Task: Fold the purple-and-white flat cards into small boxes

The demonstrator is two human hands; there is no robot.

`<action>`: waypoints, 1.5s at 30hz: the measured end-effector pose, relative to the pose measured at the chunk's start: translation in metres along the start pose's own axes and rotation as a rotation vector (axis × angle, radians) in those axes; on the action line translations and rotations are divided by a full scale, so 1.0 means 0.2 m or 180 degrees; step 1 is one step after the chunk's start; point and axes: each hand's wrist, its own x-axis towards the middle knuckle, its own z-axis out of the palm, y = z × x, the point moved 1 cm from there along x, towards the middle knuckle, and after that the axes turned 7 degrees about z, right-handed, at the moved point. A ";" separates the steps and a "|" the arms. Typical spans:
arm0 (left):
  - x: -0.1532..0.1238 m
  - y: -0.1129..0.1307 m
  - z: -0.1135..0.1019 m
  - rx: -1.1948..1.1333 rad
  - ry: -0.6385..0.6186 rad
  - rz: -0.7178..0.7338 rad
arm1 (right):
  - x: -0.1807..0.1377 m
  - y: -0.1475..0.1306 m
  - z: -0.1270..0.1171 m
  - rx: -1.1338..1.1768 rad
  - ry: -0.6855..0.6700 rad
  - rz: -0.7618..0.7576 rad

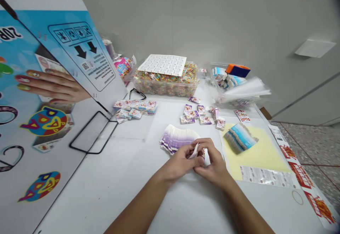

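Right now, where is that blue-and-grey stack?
In the head view, the blue-and-grey stack lies on the yellow sheet, to the right of the person's right hand and beyond the strip of printed labels.

I held a small white piece (195,152) between my left hand (177,165) and right hand (215,165), near fanned purple-and-white cards (179,137) on the table (117,188); small boxes (191,115) lay beyond.
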 end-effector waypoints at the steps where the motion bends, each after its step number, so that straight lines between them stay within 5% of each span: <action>1: 0.00 0.00 0.00 0.0059 -0.0070 0.0010 | 0.00 -0.01 -0.02 0.0120 -0.0112 0.0136; 8: -0.02 0.01 0.02 -0.0182 -0.0868 -0.0192 | 0.01 -0.03 -0.10 0.0623 -0.1206 0.0561; 21: 0.00 -0.02 0.00 -0.0697 -0.1057 -0.0484 | 0.01 -0.03 -0.11 0.0982 -0.1485 0.0572; 30: -0.01 -0.04 -0.05 -0.0515 -0.0828 -0.0713 | 0.01 -0.05 -0.11 0.0695 -0.1301 0.0512; 38: -0.01 0.02 0.02 0.0051 -0.0544 -0.0226 | -0.02 -0.05 -0.08 0.1873 -0.1175 0.1055; 45: -0.04 0.05 0.04 0.0962 -0.0161 -0.0116 | 0.00 -0.07 -0.15 0.0320 -0.0906 0.0601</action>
